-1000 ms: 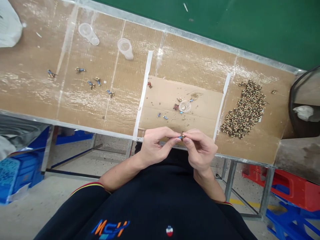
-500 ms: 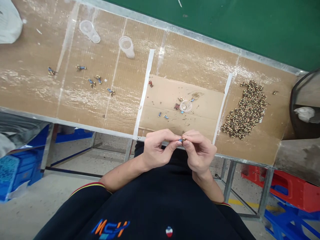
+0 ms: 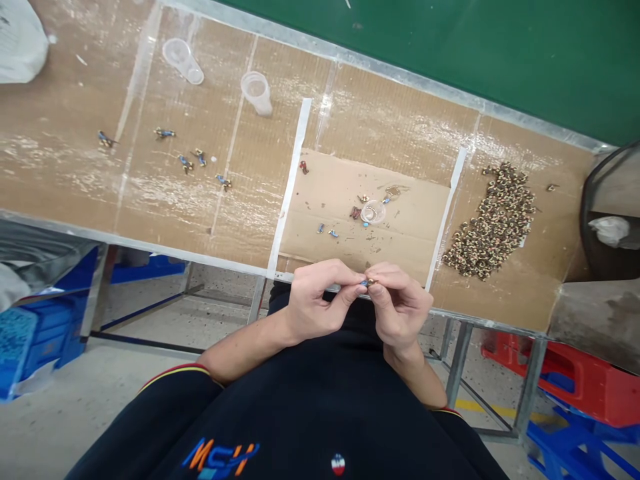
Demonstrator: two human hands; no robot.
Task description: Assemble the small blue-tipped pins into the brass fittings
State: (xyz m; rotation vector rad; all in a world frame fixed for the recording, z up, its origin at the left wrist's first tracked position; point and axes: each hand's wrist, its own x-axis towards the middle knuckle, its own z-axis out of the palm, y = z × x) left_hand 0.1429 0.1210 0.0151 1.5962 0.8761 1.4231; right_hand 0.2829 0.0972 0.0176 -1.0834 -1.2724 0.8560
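Observation:
My left hand (image 3: 320, 299) and my right hand (image 3: 401, 303) meet at the table's front edge. Between their fingertips is a small blue and gold-brown piece (image 3: 367, 283); the left fingers pinch its blue end and the right fingers its gold-brown end. Beyond them lies a cardboard sheet (image 3: 415, 200) with a small clear cup (image 3: 373, 213) on it. Dark red pieces (image 3: 355, 213) touch or nearly touch the cup's left side. Two small blue pieces (image 3: 333, 233) lie nearer my left hand, and a red piece (image 3: 304, 167) is at the sheet's back left corner.
A big pile of small gold-brown pieces (image 3: 493, 223) covers the right of the table (image 3: 400, 100). Several blue and gold-brown figures (image 3: 185, 163) are scattered on the left. Two clear cups (image 3: 257, 92) lie at the back left, near a white bag (image 3: 20, 43). Red stools (image 3: 590, 380) stand below right.
Both hands keep their pinch near the same spot, and the small piece has shifted slightly to the right. The view of the table has moved very slightly.

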